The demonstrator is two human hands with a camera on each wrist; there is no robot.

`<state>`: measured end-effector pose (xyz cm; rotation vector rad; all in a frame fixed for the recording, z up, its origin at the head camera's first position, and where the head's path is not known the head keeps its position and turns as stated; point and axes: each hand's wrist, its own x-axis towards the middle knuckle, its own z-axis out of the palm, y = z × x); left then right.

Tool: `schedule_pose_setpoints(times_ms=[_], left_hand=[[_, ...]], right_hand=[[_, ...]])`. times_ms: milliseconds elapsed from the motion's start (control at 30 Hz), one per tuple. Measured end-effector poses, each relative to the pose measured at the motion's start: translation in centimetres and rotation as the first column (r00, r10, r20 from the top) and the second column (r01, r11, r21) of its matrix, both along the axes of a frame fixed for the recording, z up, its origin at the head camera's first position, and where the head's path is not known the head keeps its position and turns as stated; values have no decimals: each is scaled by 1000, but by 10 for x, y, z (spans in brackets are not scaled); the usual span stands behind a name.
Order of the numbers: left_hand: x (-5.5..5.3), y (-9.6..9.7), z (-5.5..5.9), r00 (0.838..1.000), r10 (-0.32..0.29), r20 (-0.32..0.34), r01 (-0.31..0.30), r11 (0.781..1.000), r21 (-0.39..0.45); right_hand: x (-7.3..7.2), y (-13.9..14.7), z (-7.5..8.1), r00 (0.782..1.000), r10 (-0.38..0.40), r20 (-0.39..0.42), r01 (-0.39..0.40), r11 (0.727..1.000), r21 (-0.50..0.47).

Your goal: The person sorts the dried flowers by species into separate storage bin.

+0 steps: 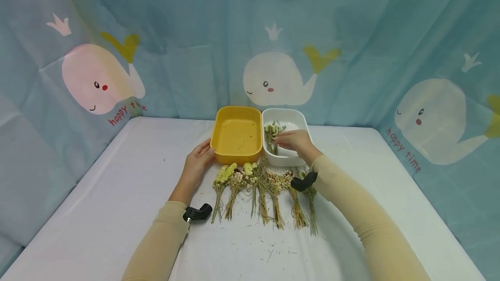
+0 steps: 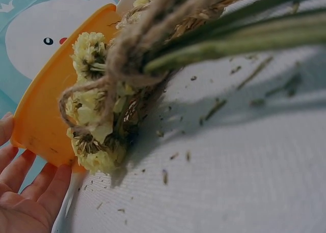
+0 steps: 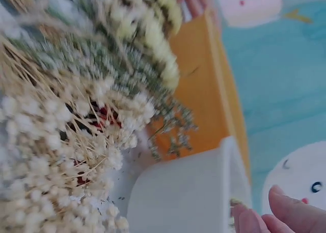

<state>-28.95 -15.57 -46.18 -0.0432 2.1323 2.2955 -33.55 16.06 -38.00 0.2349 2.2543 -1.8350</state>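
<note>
Touches the yellow tub [image 1: 236, 158] with the left hand [image 1: 198, 158] — nearly straight, slightly parted fingers against its side. Reaches with the right hand [image 1: 297, 140] into the white tub [image 1: 286, 161], at the dried-flower bunch [image 1: 272, 131] lying inside — cannot tell whether pinching it.

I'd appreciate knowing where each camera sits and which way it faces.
Head: head-worn, facing forward and down at yellow tub, white tub; forearms, left grip, right grip show.
Left wrist: wrist-worn, facing flower bunches, yellow tub; mostly left grip shows.
Right wrist: wrist-worn, facing flower bunches, tubs; both grips partly show.
Wrist views share yellow tub.
</note>
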Motion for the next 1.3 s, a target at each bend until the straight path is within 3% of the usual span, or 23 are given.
schedule_pose_setpoints(times_ms=[300, 533, 700, 1000, 1300], left_hand=[[-1, -1, 1, 1000, 8, 14, -8, 1000, -9], [-1, 0, 0, 1000, 7, 11, -7, 1000, -13], [-2, 1, 0, 1000, 13, 20, -13, 1000, -2], [-1, 2, 2, 1000, 5, 21, -5, 999, 33], [0, 1, 2, 1000, 7, 21, -8, 1000, 19]], right_hand=[[35, 27, 23, 998, 62, -22, -60, 995, 76], [59, 49, 28, 996, 76, -56, -77, 997, -19], [78, 61, 32, 993, 102, -62, -103, 995, -14], [108, 75, 30, 991, 124, -49, -123, 992, 11], [129, 85, 18, 992, 119, -33, -116, 990, 75]])
